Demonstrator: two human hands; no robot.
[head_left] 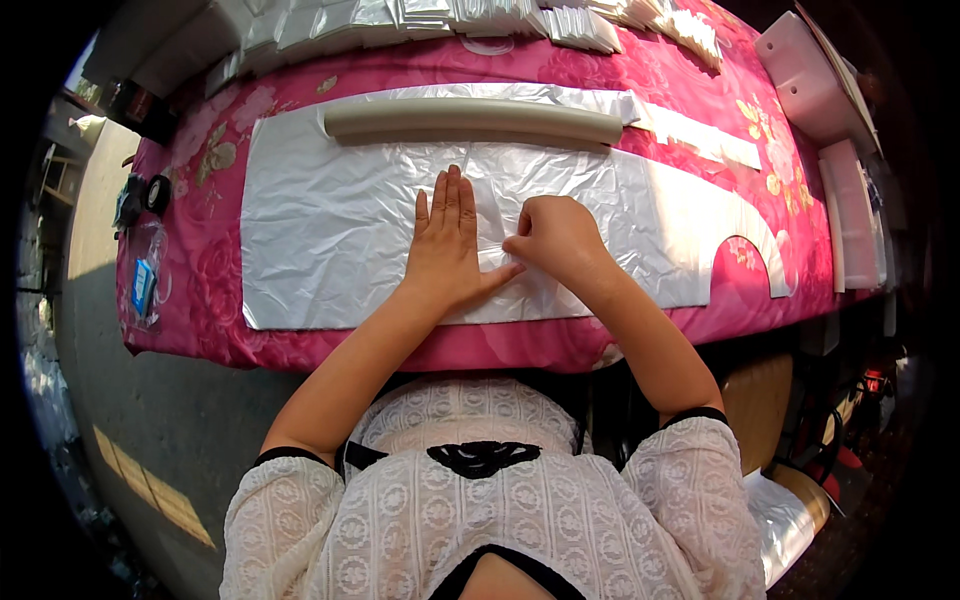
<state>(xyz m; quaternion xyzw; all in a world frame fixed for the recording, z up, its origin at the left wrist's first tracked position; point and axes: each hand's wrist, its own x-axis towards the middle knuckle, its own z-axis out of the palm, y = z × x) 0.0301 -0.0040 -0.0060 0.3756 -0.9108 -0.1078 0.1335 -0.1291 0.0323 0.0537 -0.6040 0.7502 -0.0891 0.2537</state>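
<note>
White plastic bags (330, 230) lie flat and wrinkled on the table, with a curved cut-out at their right end. My left hand (442, 245) rests palm down on the film, fingers stretched forward and thumb out to the right. Just right of it, my right hand (562, 238) is closed over the film, its thumb and fingers pressed together. What it pinches, if anything, is hidden, though creases in the plastic run close to the thumb. Across the far part of the bags lies a long grey-beige tube (470, 121), beyond both hands.
A pink flowered cloth (205, 290) covers the table. Folded white stacks (400, 18) line the far edge. Black tape (157, 194) and a clear packet with a blue label (144, 285) sit at the left. White plastic bins (812, 85) stand at the right.
</note>
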